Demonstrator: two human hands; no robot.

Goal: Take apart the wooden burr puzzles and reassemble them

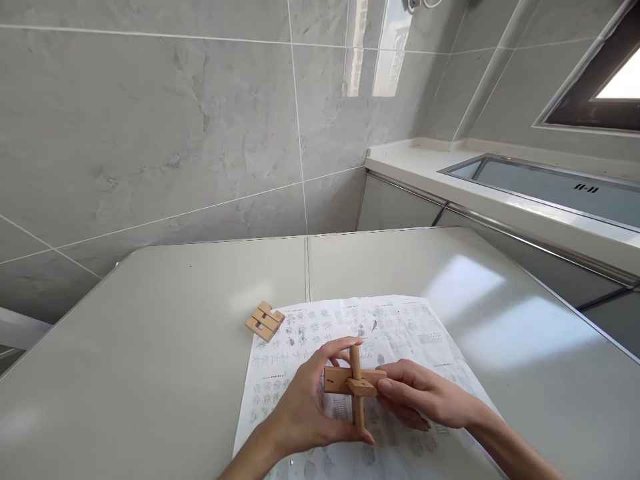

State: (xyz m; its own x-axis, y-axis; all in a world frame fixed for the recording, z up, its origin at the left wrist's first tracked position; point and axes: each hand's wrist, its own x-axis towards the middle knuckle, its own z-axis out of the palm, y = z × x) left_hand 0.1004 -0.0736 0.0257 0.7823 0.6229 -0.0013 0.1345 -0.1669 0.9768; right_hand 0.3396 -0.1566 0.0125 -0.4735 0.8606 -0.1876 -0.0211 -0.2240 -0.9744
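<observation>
I hold the wooden assembly above the printed sheet on the tabletop, near the sheet's lower middle. My left hand is spread along the upright bar, pinching it end to end, forefinger at the top and thumb at the bottom. My right hand pinches the right end of the crosswise pieces between thumb and fingers. Possible faults, in my judgement: if the left pinch slackens, the upright bar may slide along its own length and loosen the crossing; if the right hand pulls or twists off line, the crosswise pieces may jam or part; if both grips ease together, the parts may drop and scatter on the paper. Appearance: the assembly is plain light-brown wood with flat faces and visible grain. The upright bar stands near vertical in view, leaning slightly. A block extends to the left and carries a small dark mark near its end; a piece with an angled, pointed face projects toward me at the crossing. The inner joint is hidden, so I cannot tell how the parts lock. A flat group of notched wooden pieces lies apart, at the sheet's upper left corner.
</observation>
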